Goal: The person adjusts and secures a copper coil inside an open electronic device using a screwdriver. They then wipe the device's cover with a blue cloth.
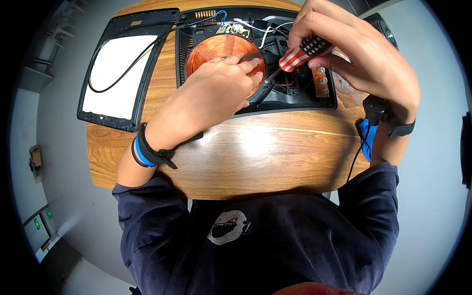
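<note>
My left hand [221, 86] lies palm down on the round copper coil [206, 49] in the opened black appliance housing [290, 105], fingers apart and bent slightly. My right hand [354, 54] grips a screwdriver [290, 60] with a red, white and starred handle. Its shaft angles down-left to a screw [266, 81] at the coil's right edge; exact contact is unclear. A circuit board [233, 29] with wires sits above the coil, and a small orange board [321, 82] is at the housing's right.
The detached black-framed panel [118, 78], white inside with a cable across it, rests at left on the wooden table [236, 162]. A crumpled clear bag [349, 98] is at right, beside a blue item [364, 132]. Straps and black devices are on my wrists.
</note>
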The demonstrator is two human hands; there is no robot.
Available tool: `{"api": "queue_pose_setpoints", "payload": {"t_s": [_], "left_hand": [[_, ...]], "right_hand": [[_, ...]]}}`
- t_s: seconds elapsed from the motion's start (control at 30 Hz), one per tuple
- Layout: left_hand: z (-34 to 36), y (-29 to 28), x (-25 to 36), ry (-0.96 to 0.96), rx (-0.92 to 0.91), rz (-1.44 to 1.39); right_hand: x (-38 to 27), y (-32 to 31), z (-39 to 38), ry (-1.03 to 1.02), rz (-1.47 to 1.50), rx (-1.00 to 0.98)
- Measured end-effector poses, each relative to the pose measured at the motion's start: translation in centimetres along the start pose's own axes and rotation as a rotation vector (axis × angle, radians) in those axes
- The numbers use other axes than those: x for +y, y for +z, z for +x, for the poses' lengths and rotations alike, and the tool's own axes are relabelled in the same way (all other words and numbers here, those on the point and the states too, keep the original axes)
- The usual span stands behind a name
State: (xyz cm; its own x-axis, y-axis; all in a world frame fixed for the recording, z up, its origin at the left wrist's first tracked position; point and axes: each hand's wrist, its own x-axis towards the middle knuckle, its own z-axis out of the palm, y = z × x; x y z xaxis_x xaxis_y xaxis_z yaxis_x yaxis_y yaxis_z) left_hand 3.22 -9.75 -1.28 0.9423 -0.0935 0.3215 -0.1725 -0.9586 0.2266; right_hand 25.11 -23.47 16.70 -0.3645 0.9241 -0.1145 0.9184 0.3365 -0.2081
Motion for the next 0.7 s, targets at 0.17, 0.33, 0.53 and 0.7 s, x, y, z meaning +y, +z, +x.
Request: {"api": "queue_pose_setpoints", "payload": {"t_s": [0.17,0.33,0.53,0.7], "left_hand": [[0.0,-0.2,0.0,-0.004,-0.012,-0.026],[0.2,-0.4,0.0,-0.004,-0.022,-0.014],[0.2,-0.7,0.2,-0.093,-0.179,-0.055],[0.2,-0.8,0.2,-0.089,-0.155,-0.072]], "right_hand": [[-0.5,0.2,-1.3,0.28,-0.053,-0.034],[0.2,0.3,-0.8,0.056,0.016,0.022],[-0.5,-0.1,-1.1,0.282,-0.126,0.021],[2.4,1.9,-0.5,-0.093,0.043,0.22]]}}
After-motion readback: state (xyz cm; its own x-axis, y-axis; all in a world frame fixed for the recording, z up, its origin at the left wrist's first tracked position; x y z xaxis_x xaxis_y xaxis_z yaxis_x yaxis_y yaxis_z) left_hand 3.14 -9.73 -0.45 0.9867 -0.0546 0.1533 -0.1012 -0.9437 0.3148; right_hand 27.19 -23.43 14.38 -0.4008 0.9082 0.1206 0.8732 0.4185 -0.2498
